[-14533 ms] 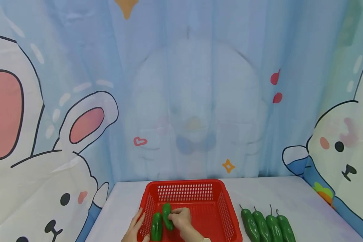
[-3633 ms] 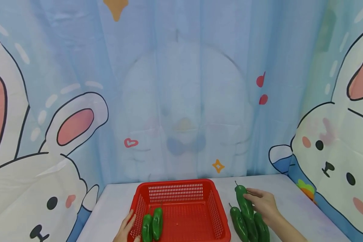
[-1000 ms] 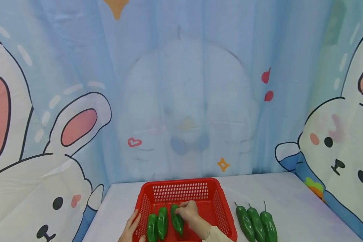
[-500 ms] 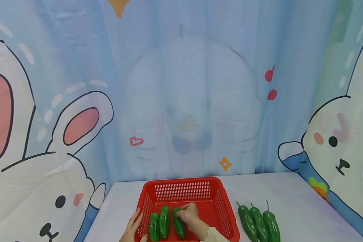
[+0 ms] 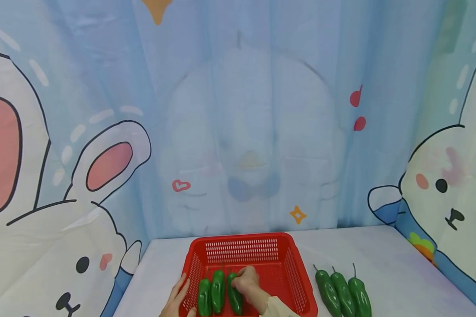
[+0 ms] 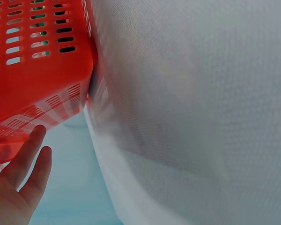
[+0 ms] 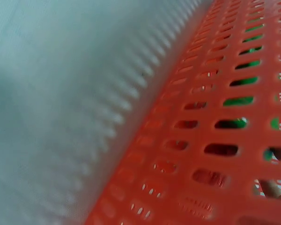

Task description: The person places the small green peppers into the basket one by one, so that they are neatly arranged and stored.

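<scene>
A red plastic basket [image 5: 304, 281] with slotted walls stands on the table, with three green chili peppers lying side by side in its left half. My left hand [image 5: 176, 300] holds the basket's left edge, thumb inside and fingers along the outer wall; the left wrist view shows the fingers [image 6: 25, 161] by the red wall. Inside the basket, my right hand [image 5: 247, 281] pinches the upper part of the rightmost pepper [image 5: 235, 299]. To its left are the middle pepper [image 5: 218, 290] and the leftmost pepper [image 5: 204, 297]. In the right wrist view the basket wall mostly hides the right hand.
Three more green peppers [image 5: 343, 293] lie in a slanting row on the white table [image 5: 396, 268], right of the basket. A light blue curtain [image 5: 254, 110] with cartoon rabbits hangs behind the table.
The right hand set down a second pepper, took a third from the row on the right and brought it into the basket. Lately that pepper has shifted slightly toward the others. The left hand stays put.
</scene>
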Available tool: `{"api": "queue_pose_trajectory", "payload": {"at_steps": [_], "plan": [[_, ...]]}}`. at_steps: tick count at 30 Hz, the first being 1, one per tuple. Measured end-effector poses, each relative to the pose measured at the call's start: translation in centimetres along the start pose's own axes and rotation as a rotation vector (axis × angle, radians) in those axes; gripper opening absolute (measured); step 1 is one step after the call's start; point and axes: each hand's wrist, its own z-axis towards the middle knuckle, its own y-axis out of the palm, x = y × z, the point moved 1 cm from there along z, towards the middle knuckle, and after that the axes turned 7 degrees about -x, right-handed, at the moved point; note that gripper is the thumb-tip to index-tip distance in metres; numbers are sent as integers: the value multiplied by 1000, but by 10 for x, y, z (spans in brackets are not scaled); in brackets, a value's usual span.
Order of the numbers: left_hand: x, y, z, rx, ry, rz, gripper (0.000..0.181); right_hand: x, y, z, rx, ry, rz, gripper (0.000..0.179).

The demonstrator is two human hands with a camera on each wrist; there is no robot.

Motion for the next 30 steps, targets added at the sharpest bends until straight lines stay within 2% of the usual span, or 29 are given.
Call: {"api": "queue_pose_trajectory", "payload": {"at_steps": [6, 9, 17, 21, 24, 30], "plan": [[2, 1, 0, -18, -21, -34, 66, -1, 3, -5, 24, -56, -10, 26], [1, 1, 0, -7, -22, -24, 66, -1, 4, -6, 28, -52, -27, 25], [-3, 3, -1, 66, 35, 47, 65, -1, 6, -7, 37, -24, -42, 27], [-2, 4, -2, 96, 29, 80, 64, -1, 2, -10, 51, -48, -39, 26], [-2, 5, -2, 104, 14, 86, 65, 0, -2, -11, 40, -61, -30, 25], [-4, 5, -4, 122, 48, 53, 65, -11, -17, -15, -45, -73, -16, 23]]}}
